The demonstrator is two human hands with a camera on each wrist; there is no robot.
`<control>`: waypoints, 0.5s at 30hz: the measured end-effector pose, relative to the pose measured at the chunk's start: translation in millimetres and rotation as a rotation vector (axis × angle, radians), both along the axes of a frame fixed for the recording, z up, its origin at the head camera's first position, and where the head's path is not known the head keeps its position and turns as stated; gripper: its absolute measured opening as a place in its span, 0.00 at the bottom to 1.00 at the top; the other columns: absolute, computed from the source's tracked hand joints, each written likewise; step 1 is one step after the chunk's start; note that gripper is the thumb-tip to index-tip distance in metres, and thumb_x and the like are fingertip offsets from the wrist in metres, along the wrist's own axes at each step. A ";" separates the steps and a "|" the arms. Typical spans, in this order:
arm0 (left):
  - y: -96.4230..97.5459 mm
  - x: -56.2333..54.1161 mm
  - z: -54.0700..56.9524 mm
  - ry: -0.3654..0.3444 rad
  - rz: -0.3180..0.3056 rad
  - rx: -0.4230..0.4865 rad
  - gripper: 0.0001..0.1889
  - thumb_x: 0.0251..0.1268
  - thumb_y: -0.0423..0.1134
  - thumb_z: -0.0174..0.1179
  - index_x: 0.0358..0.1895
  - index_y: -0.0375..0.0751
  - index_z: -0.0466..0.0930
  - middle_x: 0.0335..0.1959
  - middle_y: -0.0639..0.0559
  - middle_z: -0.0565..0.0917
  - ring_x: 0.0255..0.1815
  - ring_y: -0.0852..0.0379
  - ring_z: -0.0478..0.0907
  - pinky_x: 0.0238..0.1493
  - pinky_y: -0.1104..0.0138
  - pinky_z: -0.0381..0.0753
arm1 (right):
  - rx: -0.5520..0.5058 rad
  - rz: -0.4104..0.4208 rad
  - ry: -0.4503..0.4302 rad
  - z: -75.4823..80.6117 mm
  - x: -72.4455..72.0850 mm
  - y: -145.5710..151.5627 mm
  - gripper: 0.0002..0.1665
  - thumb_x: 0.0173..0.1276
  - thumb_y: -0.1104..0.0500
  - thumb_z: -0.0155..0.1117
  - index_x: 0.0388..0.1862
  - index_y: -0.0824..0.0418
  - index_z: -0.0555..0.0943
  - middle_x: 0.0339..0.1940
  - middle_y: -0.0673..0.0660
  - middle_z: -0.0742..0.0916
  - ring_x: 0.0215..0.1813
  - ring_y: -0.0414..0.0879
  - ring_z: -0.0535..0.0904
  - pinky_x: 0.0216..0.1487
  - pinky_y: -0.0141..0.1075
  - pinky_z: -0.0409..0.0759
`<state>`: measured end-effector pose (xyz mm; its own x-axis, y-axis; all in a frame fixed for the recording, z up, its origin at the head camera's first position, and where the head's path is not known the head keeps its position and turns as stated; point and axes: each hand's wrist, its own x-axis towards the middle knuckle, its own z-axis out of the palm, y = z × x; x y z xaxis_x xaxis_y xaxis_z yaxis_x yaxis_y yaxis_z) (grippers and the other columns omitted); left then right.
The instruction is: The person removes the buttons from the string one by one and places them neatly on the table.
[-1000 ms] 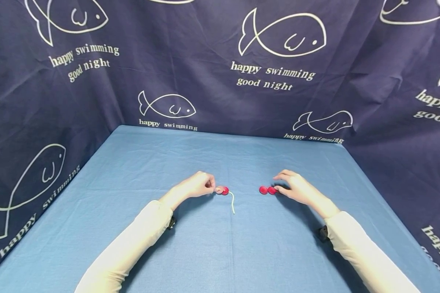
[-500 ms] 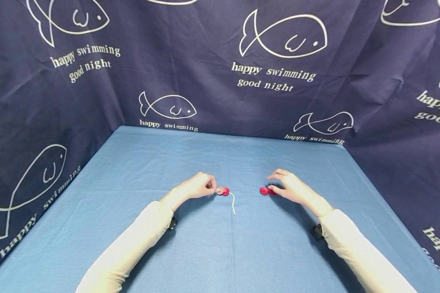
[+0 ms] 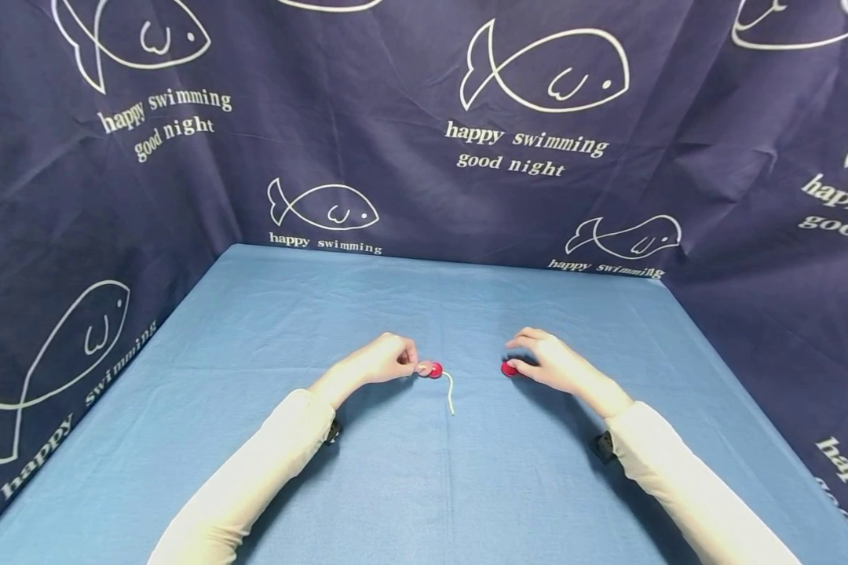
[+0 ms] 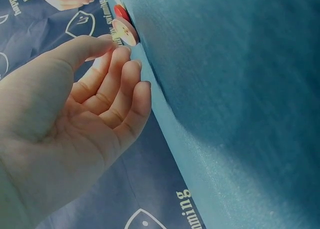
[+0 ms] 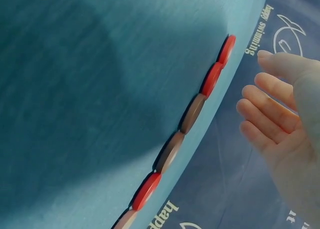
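My left hand [image 3: 389,359] pinches a pale cord [image 3: 451,394] between thumb and index finger. A pink button [image 3: 424,368] and a red button [image 3: 436,369] are strung on it, and its loose end trails toward the front. In the left wrist view the pink button [image 4: 126,32] sits just past the fingertips. My right hand [image 3: 558,362] hovers by another red button [image 3: 509,368], its fingers loosely bent and holding nothing. The right wrist view shows a row of buttons [image 5: 192,114], red, brownish and pink, apart from the fingers; in the head view the hand hides most of them.
Blue cloth covers the table [image 3: 367,486]. Dark blue curtains [image 3: 424,141] with white fish drawings and lettering rise at the back and both sides. Dark wrist cameras show under both sleeves.
My right hand has moved left over the row, covering the second red button that showed beside the first. The left hand keeps its pinch and has hardly moved.
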<state>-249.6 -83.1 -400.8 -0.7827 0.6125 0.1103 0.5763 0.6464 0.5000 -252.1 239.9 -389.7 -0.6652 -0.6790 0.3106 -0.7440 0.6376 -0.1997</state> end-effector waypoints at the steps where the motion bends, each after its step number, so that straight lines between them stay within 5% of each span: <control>1: -0.2 0.1 0.2 -0.001 0.000 0.000 0.04 0.58 0.33 0.59 0.26 0.42 0.77 0.22 0.54 0.81 0.24 0.66 0.72 0.30 0.75 0.73 | 0.000 0.002 -0.005 0.0 -0.2 -1.2 0.16 0.61 0.61 0.65 0.46 0.68 0.81 0.43 0.60 0.82 0.49 0.55 0.78 0.51 0.48 0.75; 15: -0.7 0.5 0.2 0.001 -0.003 -0.002 0.04 0.59 0.34 0.59 0.27 0.42 0.77 0.23 0.54 0.81 0.24 0.66 0.72 0.30 0.75 0.72 | -0.015 0.047 0.023 1.6 -1.9 -20.1 0.14 0.60 0.61 0.65 0.44 0.68 0.81 0.42 0.59 0.82 0.47 0.53 0.79 0.50 0.47 0.75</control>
<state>-249.1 -83.8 -400.6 -0.7809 0.6149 0.1101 0.5787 0.6457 0.4981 -254.0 219.8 -388.2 -0.6253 -0.7044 0.3359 -0.7776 0.5989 -0.1916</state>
